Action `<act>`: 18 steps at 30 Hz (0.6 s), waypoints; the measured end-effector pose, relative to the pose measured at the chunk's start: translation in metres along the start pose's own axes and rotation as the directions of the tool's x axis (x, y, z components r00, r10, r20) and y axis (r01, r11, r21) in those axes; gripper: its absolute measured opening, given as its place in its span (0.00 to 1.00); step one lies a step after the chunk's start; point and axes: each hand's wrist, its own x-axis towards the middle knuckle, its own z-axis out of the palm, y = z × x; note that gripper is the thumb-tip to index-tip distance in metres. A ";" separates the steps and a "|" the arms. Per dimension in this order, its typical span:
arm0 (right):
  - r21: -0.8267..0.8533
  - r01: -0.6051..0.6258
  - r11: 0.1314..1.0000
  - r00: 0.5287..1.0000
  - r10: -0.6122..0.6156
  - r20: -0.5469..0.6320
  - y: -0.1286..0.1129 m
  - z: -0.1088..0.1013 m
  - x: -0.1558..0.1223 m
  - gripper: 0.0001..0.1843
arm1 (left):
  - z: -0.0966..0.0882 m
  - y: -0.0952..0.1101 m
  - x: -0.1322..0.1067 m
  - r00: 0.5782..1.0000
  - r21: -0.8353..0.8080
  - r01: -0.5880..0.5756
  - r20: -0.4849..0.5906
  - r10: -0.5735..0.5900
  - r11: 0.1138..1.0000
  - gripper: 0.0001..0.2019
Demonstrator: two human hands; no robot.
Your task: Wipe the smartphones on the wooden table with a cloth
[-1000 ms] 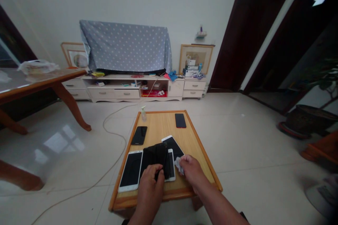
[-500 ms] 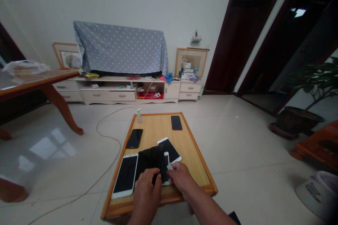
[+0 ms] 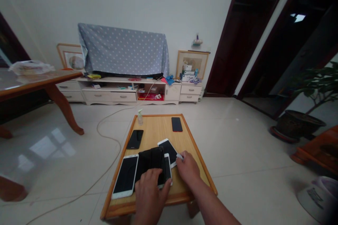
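On a low wooden table [image 3: 190, 147] lie several phones. My left hand [image 3: 150, 187] rests, fingers spread, on the near end of a black phone [image 3: 151, 160] and a white-edged phone [image 3: 168, 168] beside it. My right hand [image 3: 188, 168] is closed round a small white cloth [image 3: 180, 156], pressed against the near corner of another white phone [image 3: 169, 149]. A large white phone [image 3: 126, 175] lies to the left of my left hand.
Farther back on the table lie a black phone [image 3: 135, 139], a red-edged phone [image 3: 176, 124] and a small spray bottle [image 3: 140, 116]. A white cable [image 3: 105, 126] runs over the tiled floor. A TV cabinet [image 3: 126, 89] stands at the wall, a wooden table [image 3: 39, 82] left, a potted plant [image 3: 301, 123] right.
My right hand with the cloth has moved away from me and to the right, from the white-edged phone to the farther white phone. My left hand's fingers have spread flatter over the black phone.
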 end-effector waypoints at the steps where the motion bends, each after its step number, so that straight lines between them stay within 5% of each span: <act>1: -0.048 -0.003 0.999 1.000 0.002 -0.019 -0.001 -0.001 0.004 0.07 | 0.001 0.003 -0.001 1.000 0.025 -0.001 -0.004 0.001 1.000 0.18; 9: -0.268 -0.004 0.963 1.000 0.006 0.007 -0.010 0.010 0.014 0.15 | 0.003 0.010 0.000 0.997 0.150 0.020 0.065 -0.030 0.988 0.24; 18: -0.319 -0.001 0.948 0.999 0.012 0.034 -0.009 0.009 0.014 0.14 | 0.000 -0.013 0.017 0.999 0.129 0.007 0.046 -0.013 0.992 0.26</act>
